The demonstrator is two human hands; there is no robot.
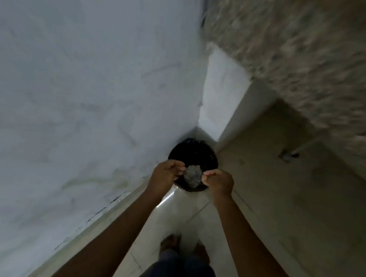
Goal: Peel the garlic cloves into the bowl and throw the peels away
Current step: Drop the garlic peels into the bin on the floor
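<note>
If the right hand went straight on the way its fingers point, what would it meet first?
Most likely the grey clump just left of the right hand, over the black bin; depth is unclear. Beyond it is the left hand.

Two hands were counted, one left hand and one right hand, each on one bare forearm. A single grey clump was seen between them, too blurred for its pieces to be numbered. One round black bin, one pale wall and one speckled counter were counted, along with two feet, a left foot and a right foot, and one small dark fitting.
</note>
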